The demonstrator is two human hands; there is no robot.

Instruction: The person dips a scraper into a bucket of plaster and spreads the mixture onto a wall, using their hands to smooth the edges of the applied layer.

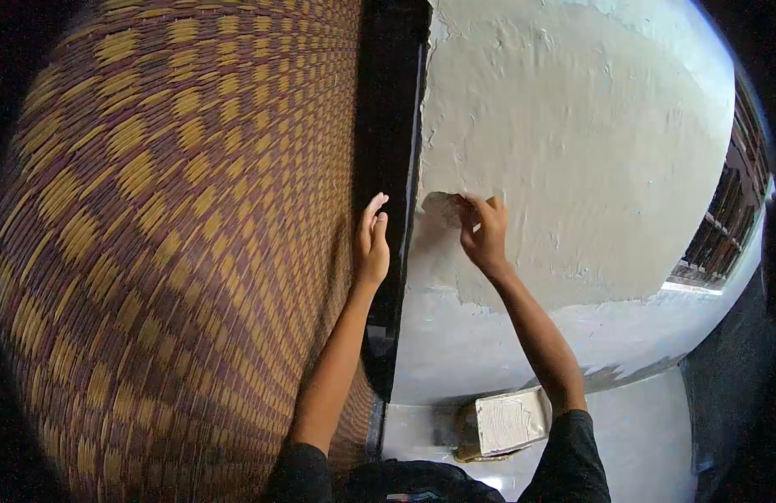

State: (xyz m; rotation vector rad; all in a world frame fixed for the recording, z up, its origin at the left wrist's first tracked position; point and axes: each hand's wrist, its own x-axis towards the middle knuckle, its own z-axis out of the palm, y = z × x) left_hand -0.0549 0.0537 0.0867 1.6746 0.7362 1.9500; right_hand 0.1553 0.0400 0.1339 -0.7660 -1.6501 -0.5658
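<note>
- While the right arm stretches upward, the right hand (484, 235) presses a putty blade (441, 204) against the pale wall (572, 126), fingers clamped on it.
- Left hand (371, 247) lies flat on the woven mat (170, 251), fingers straight, together, holding nothing.
- Putty tub (509, 421) sits below, near the right elbow.

The one view looks from the person's head, forward and down, close to a plastered wall (572, 126) within arm's reach. A wide lens bows the edges. A woven mat (170, 251) fills the left half; floor (648, 444) shows at the bottom.
</note>
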